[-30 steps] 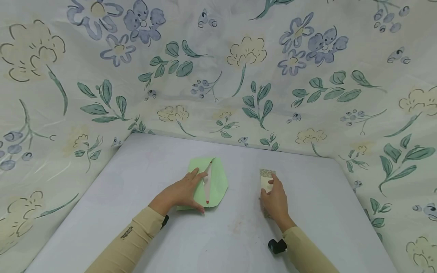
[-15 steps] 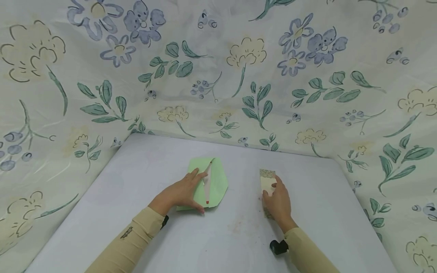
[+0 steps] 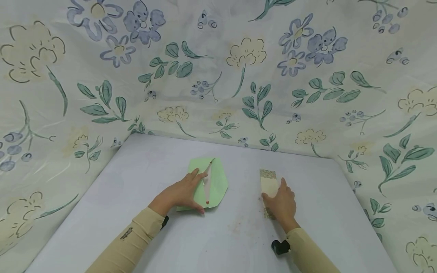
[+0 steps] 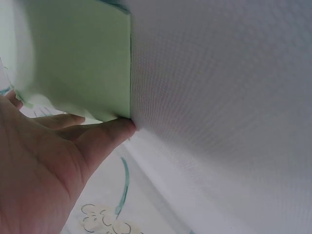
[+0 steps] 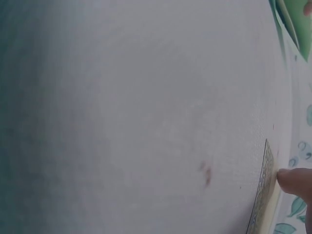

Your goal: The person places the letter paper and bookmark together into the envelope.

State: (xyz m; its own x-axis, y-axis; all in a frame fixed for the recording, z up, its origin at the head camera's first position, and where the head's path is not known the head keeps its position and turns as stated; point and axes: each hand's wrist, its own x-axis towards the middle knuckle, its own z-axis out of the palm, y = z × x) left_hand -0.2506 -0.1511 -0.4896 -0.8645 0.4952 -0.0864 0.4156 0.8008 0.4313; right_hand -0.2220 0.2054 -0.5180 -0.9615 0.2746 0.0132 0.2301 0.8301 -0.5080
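Note:
A light green folded paper (image 3: 218, 184) lies left of centre in the head view, with a long gap down its middle showing white and small red spots. My left hand (image 3: 179, 192) rests on its left part, fingers spread. In the left wrist view the thumb (image 4: 109, 136) touches a corner of the green paper (image 4: 83, 58). Further right lies a narrow strip (image 3: 269, 185), cream in the middle and speckled at both ends. My right hand (image 3: 284, 203) is over its lower right side, fingers extended, thumb across the strip. The hand hides part of the strip.
Both things lie on a white tabletop (image 3: 239, 242). Faint reddish stains (image 3: 235, 226) and tiny specks mark it between the hands. Floral cloth (image 3: 218, 76) hangs behind and along both sides of the table.
My right hand has shifted to the right, its fingers moving off the strip and uncovering more of the cream middle. The left hand and the green paper have stayed put.

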